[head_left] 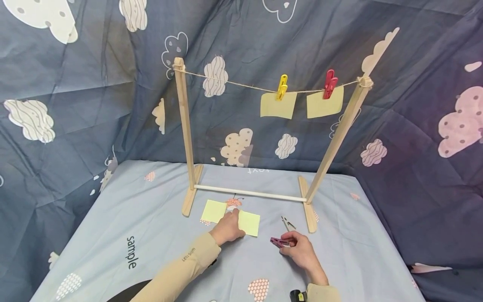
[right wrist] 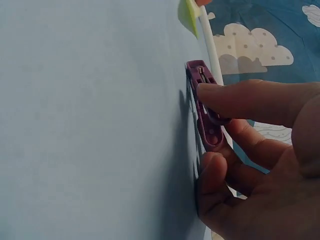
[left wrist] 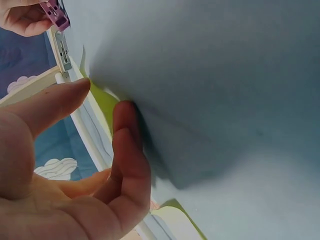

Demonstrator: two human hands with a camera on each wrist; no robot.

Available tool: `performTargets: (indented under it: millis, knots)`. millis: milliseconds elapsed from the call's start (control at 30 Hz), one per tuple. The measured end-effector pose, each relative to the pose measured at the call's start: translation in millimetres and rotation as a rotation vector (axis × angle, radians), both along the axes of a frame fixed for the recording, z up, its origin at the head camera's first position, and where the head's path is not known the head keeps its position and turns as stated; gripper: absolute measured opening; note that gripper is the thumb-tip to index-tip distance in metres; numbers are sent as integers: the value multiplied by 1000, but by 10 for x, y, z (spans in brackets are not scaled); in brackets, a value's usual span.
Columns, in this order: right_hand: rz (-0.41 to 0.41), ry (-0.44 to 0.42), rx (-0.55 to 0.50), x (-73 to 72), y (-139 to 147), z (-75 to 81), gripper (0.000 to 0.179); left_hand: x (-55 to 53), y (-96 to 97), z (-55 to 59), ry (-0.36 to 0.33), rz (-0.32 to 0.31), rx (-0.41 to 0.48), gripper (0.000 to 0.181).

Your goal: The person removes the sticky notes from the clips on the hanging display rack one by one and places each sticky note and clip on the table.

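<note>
Fingers of right hand (head_left: 303,252) pinch purple clothespin (head_left: 278,242), near side of grey clothespin (head_left: 289,225). Left hand (head_left: 227,228): fingers bent at left edge of right yellow note (head_left: 250,223) on surface (head_left: 158,226); cannot tell if gripping.

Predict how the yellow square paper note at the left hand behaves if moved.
The yellow square paper note probably flexes: its edge curves in the left wrist view. Likely light: it looks sheet-thin. May slide if pushed: no clip shows on it.
</note>
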State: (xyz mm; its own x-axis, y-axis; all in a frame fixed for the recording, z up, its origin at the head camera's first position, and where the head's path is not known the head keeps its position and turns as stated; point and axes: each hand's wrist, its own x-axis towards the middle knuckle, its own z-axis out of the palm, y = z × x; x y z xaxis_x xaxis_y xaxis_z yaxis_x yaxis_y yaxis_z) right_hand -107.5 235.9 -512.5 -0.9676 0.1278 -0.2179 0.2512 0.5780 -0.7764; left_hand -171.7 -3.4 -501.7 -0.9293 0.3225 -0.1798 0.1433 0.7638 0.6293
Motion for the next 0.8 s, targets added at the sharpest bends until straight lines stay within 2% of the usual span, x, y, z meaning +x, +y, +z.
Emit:
performTargets:
  millis: [300,633,800]
  knots:
    - [18,8,20,12,-15,8,38,26,21,13,9,3,-34,65]
    - [-7,-10,5,5,12,7,36,35,15,33,1,0,-27,65]
    - [-20,-13,3,-4,33,8,35,37,-4,61,0,-18,-63,66]
